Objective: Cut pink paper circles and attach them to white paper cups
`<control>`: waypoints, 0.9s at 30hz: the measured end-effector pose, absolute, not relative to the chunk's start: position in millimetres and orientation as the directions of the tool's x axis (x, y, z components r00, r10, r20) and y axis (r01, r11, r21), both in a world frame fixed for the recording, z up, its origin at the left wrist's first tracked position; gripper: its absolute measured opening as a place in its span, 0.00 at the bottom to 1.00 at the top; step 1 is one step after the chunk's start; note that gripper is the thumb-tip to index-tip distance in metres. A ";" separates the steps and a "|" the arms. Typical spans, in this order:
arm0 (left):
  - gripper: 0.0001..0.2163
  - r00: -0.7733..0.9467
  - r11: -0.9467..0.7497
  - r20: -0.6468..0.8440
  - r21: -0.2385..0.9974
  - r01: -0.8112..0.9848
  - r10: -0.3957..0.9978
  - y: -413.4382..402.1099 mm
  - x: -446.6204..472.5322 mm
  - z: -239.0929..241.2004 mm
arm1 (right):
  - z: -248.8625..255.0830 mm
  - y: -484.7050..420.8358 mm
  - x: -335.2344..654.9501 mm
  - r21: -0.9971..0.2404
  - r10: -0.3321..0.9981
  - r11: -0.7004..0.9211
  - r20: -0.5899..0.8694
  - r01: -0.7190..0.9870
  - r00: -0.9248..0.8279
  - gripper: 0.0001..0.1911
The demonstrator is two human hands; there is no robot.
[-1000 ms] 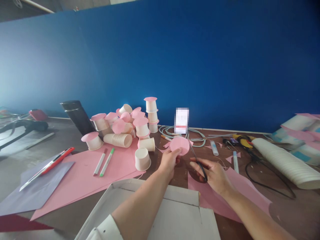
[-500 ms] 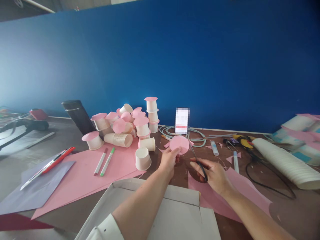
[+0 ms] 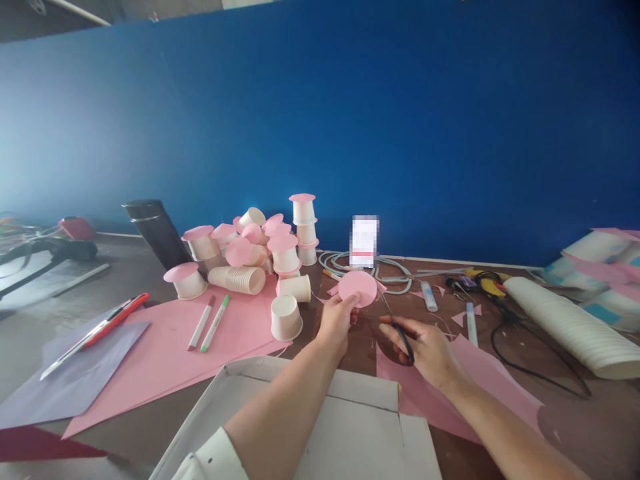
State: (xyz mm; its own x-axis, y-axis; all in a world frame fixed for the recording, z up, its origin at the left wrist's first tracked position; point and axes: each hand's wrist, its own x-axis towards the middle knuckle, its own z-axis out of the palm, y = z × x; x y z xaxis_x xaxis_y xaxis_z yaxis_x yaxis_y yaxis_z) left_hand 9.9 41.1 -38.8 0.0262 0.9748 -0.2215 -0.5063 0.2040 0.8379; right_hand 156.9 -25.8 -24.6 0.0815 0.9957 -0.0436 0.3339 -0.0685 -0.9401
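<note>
There, mid-frame, the left hand [image 3: 336, 328] finger-pinches 1 pink paper disc [image 3: 357, 287]; the right hand [image 3: 431, 350] curls fingers round black-handled scissors [image 3: 403, 341].

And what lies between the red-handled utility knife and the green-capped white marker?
In the head view, a white marker with brownish ends lies there, on pink paper.

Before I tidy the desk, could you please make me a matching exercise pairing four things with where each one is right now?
Things
1. Pink paper disc
2. Scissors
3. Red utility knife
4. Green-capped marker

Places
A. Lying across the lavender paper
B. Held in the right hand
C. Lying on the large pink sheet, beside another marker
D. Held between the thumb and fingers of the left hand

Pairs: 1-D, 2-B, 3-A, 4-C
</note>
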 end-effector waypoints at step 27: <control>0.16 0.016 0.132 -0.136 0.912 -0.389 0.991 41.9 10.9 -46.6 | -28.9 -24.0 158.6 -0.955 0.995 -0.092 -0.079 0.284 0.057 0.27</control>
